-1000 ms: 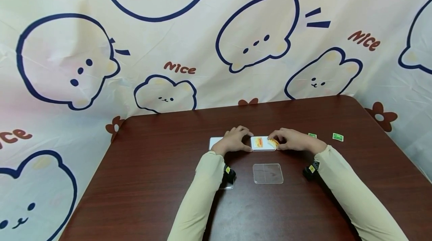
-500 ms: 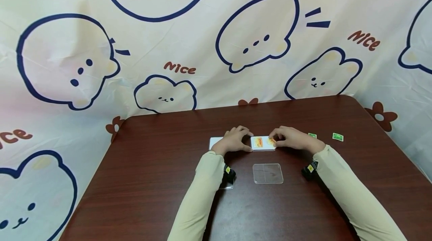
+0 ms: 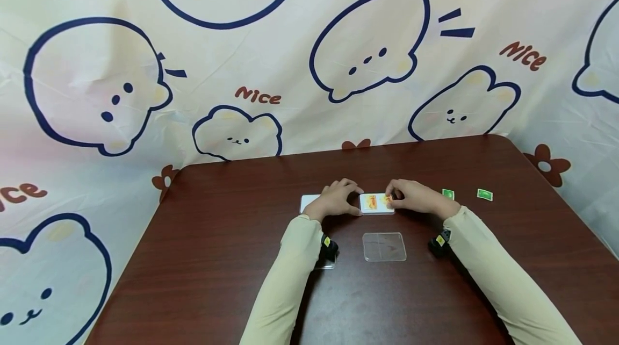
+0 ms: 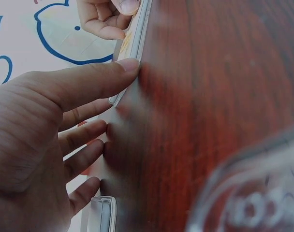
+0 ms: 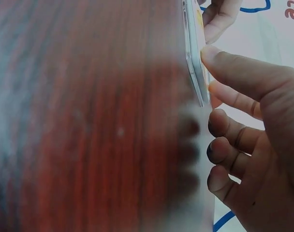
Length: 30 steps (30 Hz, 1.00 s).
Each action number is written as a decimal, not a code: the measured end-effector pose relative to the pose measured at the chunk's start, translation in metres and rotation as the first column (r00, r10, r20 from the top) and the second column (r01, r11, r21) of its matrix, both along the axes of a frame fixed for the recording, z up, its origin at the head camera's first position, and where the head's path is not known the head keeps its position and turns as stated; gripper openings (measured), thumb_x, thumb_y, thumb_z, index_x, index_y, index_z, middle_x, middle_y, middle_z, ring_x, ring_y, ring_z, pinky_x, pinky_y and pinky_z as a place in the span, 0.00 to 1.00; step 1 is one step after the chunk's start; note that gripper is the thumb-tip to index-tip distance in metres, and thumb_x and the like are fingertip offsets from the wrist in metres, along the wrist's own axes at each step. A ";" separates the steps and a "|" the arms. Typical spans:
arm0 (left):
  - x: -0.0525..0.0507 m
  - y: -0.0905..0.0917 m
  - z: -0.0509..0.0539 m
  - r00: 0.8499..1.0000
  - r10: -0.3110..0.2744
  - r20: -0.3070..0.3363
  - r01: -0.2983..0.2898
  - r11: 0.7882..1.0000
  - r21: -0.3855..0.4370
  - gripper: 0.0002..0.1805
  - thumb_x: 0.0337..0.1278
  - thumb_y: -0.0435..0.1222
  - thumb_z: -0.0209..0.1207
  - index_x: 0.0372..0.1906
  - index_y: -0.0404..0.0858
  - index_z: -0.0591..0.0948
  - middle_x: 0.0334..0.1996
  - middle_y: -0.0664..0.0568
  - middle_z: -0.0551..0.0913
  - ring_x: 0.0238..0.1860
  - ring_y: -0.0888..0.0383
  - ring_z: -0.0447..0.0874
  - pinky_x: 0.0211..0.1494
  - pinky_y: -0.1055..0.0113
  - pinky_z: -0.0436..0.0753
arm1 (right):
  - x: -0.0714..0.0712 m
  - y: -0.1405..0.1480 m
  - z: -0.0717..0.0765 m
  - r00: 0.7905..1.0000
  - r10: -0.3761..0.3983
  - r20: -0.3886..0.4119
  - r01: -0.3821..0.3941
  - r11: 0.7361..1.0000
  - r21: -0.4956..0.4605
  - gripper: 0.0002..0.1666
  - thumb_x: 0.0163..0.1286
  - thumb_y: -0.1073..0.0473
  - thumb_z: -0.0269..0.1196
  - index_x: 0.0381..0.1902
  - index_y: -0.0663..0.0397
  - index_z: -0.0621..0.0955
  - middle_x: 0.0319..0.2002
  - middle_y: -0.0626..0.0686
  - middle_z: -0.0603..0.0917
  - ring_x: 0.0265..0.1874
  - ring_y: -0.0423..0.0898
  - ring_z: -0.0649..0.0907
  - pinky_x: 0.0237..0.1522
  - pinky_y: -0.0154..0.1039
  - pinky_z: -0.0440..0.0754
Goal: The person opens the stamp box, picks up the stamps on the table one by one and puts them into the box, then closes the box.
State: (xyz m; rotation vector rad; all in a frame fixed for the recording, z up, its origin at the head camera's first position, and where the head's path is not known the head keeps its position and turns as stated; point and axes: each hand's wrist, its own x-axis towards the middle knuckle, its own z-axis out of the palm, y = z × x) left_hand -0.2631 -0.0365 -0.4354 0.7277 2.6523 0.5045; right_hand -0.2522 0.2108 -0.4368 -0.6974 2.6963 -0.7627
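A flat white case (image 3: 379, 203) lies on the table between the hands, bearing an orange-yellow card (image 3: 371, 202) and, at its right end, a second yellow card (image 3: 387, 201) partly covered by fingers. My left hand (image 3: 335, 200) grips the case's left end; the left wrist view shows that hand (image 4: 36, 111) with its thumb on the case edge (image 4: 137, 43). With thumb and forefinger, my right hand (image 3: 416, 196) pinches the second card against the case top. In the right wrist view this hand's (image 5: 272, 106) other fingers are bent beside the case (image 5: 193, 53).
Another white case (image 3: 308, 200) is partly behind the left hand. A clear lid (image 3: 384, 247) lies nearer on the brown table (image 3: 217, 259), and a second clear piece (image 3: 326, 266) is mostly hidden by the left wrist. Two green cards (image 3: 448, 194) (image 3: 485, 195) lie at the right.
My right hand has shifted slightly left, and the yellow card under its fingers has moved left from the case's right edge onto its top. The left hand has stayed in place.
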 end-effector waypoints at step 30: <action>0.000 -0.001 -0.001 1.000 -0.004 -0.001 0.004 1.000 0.009 0.31 0.56 0.52 0.64 0.65 0.53 0.72 0.72 0.55 0.62 0.71 0.52 0.59 0.71 0.51 0.60 | 0.002 0.006 -0.005 1.000 0.019 0.016 -0.018 0.999 -0.049 0.12 0.65 0.57 0.65 0.43 0.54 0.75 0.31 0.50 0.73 0.28 0.42 0.69 0.33 0.34 0.68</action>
